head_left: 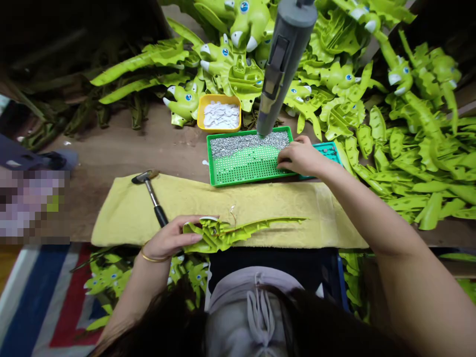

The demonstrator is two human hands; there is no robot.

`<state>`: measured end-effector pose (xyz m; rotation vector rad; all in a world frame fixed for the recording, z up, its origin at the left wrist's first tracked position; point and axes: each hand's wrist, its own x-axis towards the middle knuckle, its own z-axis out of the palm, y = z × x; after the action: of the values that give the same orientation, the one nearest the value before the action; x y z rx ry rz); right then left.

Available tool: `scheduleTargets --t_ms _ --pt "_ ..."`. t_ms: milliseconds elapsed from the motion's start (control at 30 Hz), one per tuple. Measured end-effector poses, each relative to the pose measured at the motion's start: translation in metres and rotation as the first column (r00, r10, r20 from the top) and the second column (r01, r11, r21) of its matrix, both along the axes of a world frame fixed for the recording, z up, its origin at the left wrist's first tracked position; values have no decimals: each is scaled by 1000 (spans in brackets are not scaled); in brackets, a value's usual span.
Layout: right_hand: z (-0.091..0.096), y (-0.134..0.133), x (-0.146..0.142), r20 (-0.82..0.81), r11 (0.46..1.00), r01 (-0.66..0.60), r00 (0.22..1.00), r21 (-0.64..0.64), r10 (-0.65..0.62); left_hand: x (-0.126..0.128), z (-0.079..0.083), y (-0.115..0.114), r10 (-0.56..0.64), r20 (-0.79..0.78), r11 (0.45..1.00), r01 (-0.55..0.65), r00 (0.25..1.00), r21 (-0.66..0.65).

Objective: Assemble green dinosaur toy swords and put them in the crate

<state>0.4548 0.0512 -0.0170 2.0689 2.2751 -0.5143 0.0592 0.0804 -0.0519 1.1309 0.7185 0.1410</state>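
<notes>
My left hand [171, 237] lies over the wide end of a lime-green plastic toy dinosaur part [223, 234] on a yellow towel [282, 213], its fingers closed around that end. A small white piece [208, 218] shows at the part's top edge. My right hand [299, 157] rests at the right side of a green perforated tray [245, 168], with its fingertips by a layer of small silver screws [249, 144]. Anything between those fingers is hidden. A grey electric screwdriver [284, 64] hangs above the tray, its tip close to the screws.
A claw hammer [150, 193] lies on the towel's left end. Behind the tray stands a yellow box of white pieces [219, 113], and a small teal tray [327, 153] sits partly under my right hand. Heaps of lime-green toy parts [409, 148] crowd the wooden bench's back and right.
</notes>
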Motion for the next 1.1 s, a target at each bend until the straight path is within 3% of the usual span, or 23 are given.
scheduleTargets --t_ms 167,300,467,700,833,900,933,967,1000,1067,1100 --pt "11 -3 10 6 990 -76 997 -117 78 3 -8 -1 174 -67 984 -172 982 46" --pt "11 0 4 66 977 -140 986 -163 153 27 1 0 101 0 991 -101 995 -93" --pt "6 -1 -3 181 986 -148 971 -76 159 63 13 7 -18 111 986 36 994 -165" --pt "-6 -7 -5 321 992 -117 942 54 94 82 8 15 -84 88 986 96 993 -136" --pt "-8 -8 1 303 981 -143 948 132 97 87 8 12 -95 84 985 106 992 -137" --pt "-3 -19 15 212 969 -113 975 220 66 91 8 9 -78 71 988 86 994 -125" --pt "2 -29 23 118 949 -28 993 313 -10 94 7 8 -63 65 990 71 996 -121" --pt "7 -42 30 -23 895 121 992 430 -123 97 7 6 -50 61 991 57 997 -119" --pt "13 -57 35 -205 797 308 951 519 -233 101 6 4 -42 64 991 50 997 -122" --pt "22 -92 34 -561 555 645 753 525 -344 113 5 0 -45 82 987 57 996 -150" --pt "25 -108 26 -646 548 700 686 458 -335 121 4 -3 -51 91 982 67 994 -177"
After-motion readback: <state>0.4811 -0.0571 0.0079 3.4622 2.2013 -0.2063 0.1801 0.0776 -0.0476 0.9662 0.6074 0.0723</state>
